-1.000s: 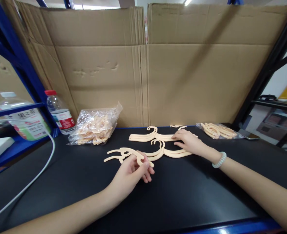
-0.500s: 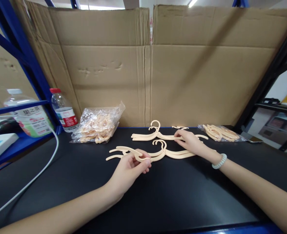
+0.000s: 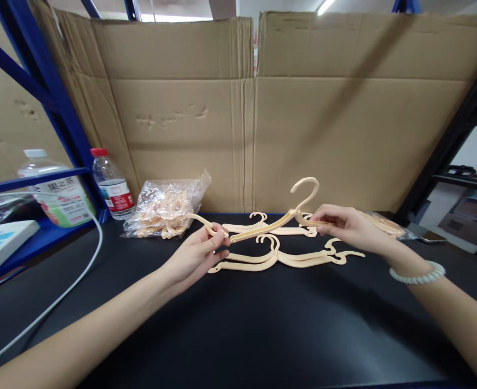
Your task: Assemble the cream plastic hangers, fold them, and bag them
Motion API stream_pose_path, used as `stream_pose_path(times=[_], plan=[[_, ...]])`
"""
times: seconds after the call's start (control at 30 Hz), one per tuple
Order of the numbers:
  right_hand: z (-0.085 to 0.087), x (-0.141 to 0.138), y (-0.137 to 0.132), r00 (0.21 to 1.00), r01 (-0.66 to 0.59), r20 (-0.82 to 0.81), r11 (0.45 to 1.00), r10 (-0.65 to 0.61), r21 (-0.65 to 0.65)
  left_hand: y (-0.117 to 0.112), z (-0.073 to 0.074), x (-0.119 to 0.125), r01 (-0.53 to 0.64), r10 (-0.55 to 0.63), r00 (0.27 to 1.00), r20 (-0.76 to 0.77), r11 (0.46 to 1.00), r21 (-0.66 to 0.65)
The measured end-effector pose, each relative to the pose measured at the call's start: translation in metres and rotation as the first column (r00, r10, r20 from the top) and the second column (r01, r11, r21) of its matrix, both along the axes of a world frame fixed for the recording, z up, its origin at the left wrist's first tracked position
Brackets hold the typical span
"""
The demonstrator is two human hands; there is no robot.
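Observation:
Raised over the black table is a cream plastic hanger (image 3: 277, 223) with its hook up. My right hand (image 3: 352, 229) is closed on its right end. A short curved hanger piece (image 3: 200, 219) is pinched in my left hand (image 3: 196, 254), right against the hanger's left end; whether the two are joined I cannot tell, since fingers cover the spot. Beneath lie hangers with curved end pieces (image 3: 307, 262), placed side by side with hooks pointing away. Behind them lie more hangers (image 3: 287, 231), partly hidden by the raised one.
A clear bag of cream pieces (image 3: 165, 210) sits at the back left, beside a red-capped bottle (image 3: 112, 186). Another bag (image 3: 388, 224) lies behind my right wrist. A white cable (image 3: 88, 265) runs along the left. Cardboard (image 3: 181, 124) walls off the back.
My right hand has lifted a hanger from the back group and moved right. My left hand has shifted left and up with its curved piece, which now meets the hanger's left end.

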State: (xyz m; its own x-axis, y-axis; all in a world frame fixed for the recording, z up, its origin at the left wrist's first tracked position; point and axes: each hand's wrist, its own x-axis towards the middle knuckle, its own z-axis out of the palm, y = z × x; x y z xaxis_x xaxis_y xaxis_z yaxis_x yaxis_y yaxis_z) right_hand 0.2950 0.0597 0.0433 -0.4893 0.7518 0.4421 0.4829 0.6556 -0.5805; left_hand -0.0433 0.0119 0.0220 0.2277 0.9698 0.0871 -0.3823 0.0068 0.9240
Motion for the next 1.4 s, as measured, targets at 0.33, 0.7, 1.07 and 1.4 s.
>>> stream_pose_path(times=[0.33, 0.7, 1.07, 1.4], plan=[[-0.007, 0.001, 0.005, 0.999, -0.012, -0.036, 1.0, 0.012, 0.025, -0.006, 0.006, 0.001, 0.182, -0.174, 0.981, 0.089, 0.979, -0.094], [-0.004, -0.002, 0.001, 1.0, 0.016, -0.008, 0.999, -0.015, 0.028, -0.008, 0.004, 0.005, 0.145, -0.129, 0.985, 0.117, 0.979, -0.14], [-0.002, 0.0, 0.001, 1.0, -0.007, -0.017, 0.998, 0.008, 0.068, -0.008, 0.004, 0.005, 0.092, -0.072, 0.99, 0.12, 0.981, -0.172], [-0.006, -0.006, 0.0, 1.0, -0.015, -0.024, 0.994, 0.018, 0.11, -0.005, -0.006, 0.005, -0.01, 0.022, 0.997, 0.074, 0.988, -0.156]])
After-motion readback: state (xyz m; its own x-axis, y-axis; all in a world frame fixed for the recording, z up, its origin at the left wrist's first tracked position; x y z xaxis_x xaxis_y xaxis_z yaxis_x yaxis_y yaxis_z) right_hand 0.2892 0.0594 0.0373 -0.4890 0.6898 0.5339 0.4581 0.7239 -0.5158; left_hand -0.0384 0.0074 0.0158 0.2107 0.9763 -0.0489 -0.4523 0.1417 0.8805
